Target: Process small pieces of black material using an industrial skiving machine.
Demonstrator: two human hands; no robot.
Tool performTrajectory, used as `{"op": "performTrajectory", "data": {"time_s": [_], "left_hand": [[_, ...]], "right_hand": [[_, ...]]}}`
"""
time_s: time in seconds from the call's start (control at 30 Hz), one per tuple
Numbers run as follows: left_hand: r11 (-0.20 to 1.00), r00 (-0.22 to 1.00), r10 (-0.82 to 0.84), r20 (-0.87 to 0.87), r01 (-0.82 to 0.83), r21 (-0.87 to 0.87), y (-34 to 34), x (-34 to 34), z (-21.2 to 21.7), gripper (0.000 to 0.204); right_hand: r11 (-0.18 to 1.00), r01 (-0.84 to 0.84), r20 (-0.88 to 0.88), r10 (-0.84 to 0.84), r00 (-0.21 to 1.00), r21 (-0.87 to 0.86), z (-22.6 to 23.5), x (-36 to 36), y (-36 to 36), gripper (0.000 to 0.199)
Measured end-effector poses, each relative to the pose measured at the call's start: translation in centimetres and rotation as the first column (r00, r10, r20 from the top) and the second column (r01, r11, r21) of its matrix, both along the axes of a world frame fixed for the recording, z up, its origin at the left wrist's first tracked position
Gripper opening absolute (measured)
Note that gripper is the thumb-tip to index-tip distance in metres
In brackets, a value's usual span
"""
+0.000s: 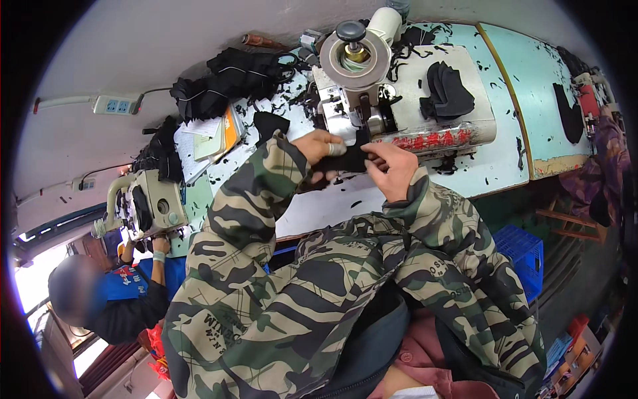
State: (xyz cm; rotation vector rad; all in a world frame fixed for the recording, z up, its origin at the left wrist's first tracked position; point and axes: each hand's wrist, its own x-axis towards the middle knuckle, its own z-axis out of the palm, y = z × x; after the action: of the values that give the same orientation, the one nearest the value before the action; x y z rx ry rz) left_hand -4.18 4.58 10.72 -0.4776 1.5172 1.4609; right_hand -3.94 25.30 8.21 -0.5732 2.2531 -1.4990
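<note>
A dark piece of fabric (352,158) lies under the head of the sewing machine (420,66), at the front of its metal plate. My left hand (318,150) grips the left side of this fabric between thumb and fingers, with a pale wrap around one digit. At the right edge, my right hand (393,166) pinches the cloth close to the machine's working end. Both arms wear camouflage sleeves. The needle area is partly hidden by the machine's parts. On the machine's flat top rests a stack of black cut fabric pieces (449,92).
Black scraps litter the pale table (306,216). Behind my left arm are a black fabric heap (226,80), another black piece (271,124) and papers (206,143). A co-worker (126,292) sits at another sewing machine (153,203) on the left. A blue crate (520,259) stands right.
</note>
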Motion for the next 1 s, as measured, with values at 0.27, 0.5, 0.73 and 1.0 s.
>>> {"op": "performTrajectory", "data": {"time_s": [0.27, 0.5, 0.73, 1.0], "left_hand": [[0.991, 0.998, -0.029, -0.054, 0.021, -0.133, 0.0, -4.3, -0.9, 0.018], [0.973, 0.975, 0.182, -0.127, -0.198, -0.122, 2.1, -2.4, -0.5, 0.017], [0.966, 0.949, 0.008, -0.316, -0.089, -0.243, 2.7, -2.4, -0.8, 0.022], [0.939, 0.872, 0.261, -0.415, -0.329, -0.099, 0.7, -2.0, -1.2, 0.017]], "right_hand": [[0.844, 0.236, 0.549, 0.082, 0.832, -0.482, -1.5, 0.4, -2.4, 0.032], [0.993, 0.043, -0.053, -0.037, 0.998, 0.106, 1.5, -4.1, 1.5, 0.027], [0.971, 0.153, -0.294, -0.094, 0.951, 0.183, 0.3, -4.7, 1.1, 0.043], [0.996, 0.094, 0.016, -0.094, 0.995, 0.007, 0.6, -2.1, 1.1, 0.036]]}}
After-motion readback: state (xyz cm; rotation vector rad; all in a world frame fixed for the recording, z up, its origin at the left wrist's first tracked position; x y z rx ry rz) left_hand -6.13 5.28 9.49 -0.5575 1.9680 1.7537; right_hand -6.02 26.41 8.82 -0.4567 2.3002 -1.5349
